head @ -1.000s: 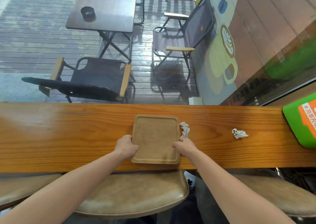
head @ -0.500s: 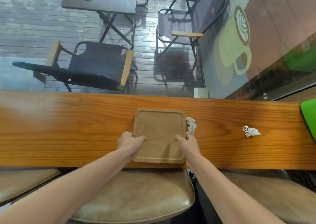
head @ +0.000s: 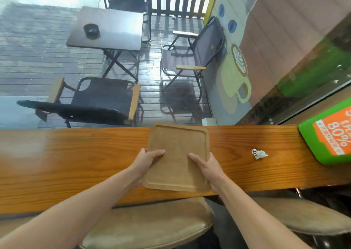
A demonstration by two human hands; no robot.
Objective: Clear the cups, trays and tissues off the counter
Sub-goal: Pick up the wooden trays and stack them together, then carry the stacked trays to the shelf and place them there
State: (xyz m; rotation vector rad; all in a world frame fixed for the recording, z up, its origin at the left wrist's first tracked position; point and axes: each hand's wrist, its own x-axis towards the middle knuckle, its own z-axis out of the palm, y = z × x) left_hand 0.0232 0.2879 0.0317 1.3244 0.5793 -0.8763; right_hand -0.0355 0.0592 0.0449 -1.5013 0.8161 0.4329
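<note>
Over the middle of the long orange-brown wooden bench (head: 76, 159), the left hand (head: 146, 160) has its grip clamped on the left edge of the square tan wooden tray (head: 178, 153), thumb on top. The right hand (head: 207, 166) clamps the tray's right edge likewise. At three o'clock from the tray, well apart, lies a crumpled white tissue (head: 259, 153), with a green-and-orange rounded sign (head: 326, 131) beyond it.

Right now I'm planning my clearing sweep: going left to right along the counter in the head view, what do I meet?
left hand → wooden tray → right hand → crumpled tissue → green sign
</note>
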